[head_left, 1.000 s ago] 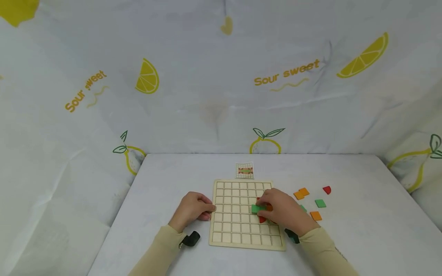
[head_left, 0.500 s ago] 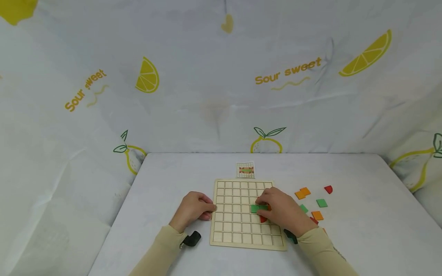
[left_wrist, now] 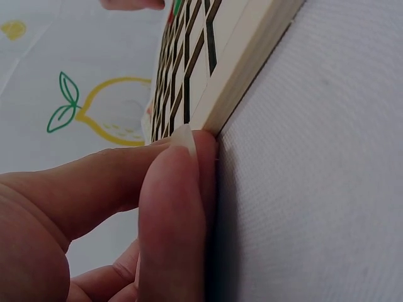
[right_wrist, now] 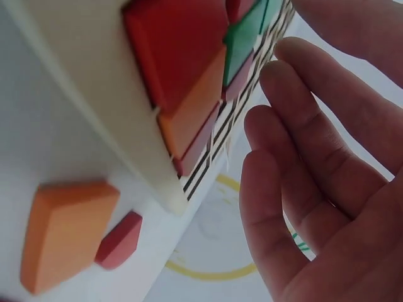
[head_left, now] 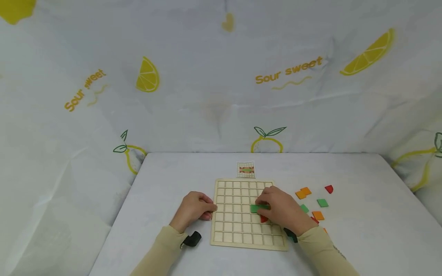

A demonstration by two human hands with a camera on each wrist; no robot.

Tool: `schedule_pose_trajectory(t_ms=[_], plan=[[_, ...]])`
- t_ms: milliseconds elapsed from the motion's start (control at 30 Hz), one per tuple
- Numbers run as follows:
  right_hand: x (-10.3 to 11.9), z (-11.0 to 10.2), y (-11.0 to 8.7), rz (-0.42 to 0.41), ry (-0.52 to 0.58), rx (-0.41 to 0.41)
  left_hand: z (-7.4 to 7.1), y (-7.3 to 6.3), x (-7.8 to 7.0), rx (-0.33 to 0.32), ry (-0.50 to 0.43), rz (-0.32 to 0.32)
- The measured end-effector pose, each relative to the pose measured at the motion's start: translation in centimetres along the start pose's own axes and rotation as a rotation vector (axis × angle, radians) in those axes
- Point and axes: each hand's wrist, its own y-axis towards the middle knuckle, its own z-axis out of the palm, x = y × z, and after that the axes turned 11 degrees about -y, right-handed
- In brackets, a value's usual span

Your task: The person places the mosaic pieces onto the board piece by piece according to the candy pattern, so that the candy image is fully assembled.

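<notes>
A pale wooden grid board (head_left: 228,226) lies on the white table. My left hand (head_left: 193,207) pinches its left edge; in the left wrist view the thumb (left_wrist: 170,195) is against the rim. Over the board's right half, my right hand (head_left: 283,207) has thumb and index finger on either side of a green square tile (head_left: 254,208), which sits flat in a cell. More green shows beneath the hand, and a red quarter-round piece (head_left: 264,219) below it. The right wrist view shows a red piece (right_wrist: 179,44) and an orange tile (right_wrist: 195,94) by the board's edge.
A small printed pattern card (head_left: 245,170) lies behind the board. Loose pieces are scattered on the right: orange tiles (head_left: 305,191), green tiles (head_left: 322,202) and a red quarter-round (head_left: 329,189). A lemon-print cloth (head_left: 172,115) hangs behind the table.
The green tile, slightly raised a second ago, has settled flat into its cell. My right hand stays almost in place over it, and my left hand keeps its hold on the board.
</notes>
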Motion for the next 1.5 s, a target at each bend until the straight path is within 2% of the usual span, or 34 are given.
schedule_pose_trajectory(t_ms=[167,333,467,633,800,1200,1333,1500], plan=[[-1.6,-0.9,0.2,0.051,0.100,0.037,-0.5,-0.2,0.2,-0.020,0.012,-0.006],[-5.1,-2.5,-1.0,0.133,0.173,0.022,-0.7,-0.3,0.5,-0.017,-0.005,-0.007],[-8.6,-3.6,-2.6,0.219,0.156,-0.021,-0.8,-0.2,0.5,-0.014,-0.008,0.004],[-12.5,-4.1,-4.8,0.313,0.125,-0.028,-0.9,-0.2,0.4,-0.014,-0.009,0.004],[-15.0,-4.5,-6.6,0.370,0.137,-0.015,-0.8,-0.2,0.4,-0.001,-0.015,0.003],[-16.7,-4.1,-7.8,0.406,0.191,0.110,-0.5,-0.2,0.2,0.028,-0.011,0.006],[-16.9,-3.7,-8.1,0.402,0.217,0.123,-0.5,-0.3,0.2,0.027,0.001,0.010],[-17.0,-3.6,-8.3,0.397,0.195,0.125,-0.1,-0.2,0.1,0.035,0.004,0.014]])
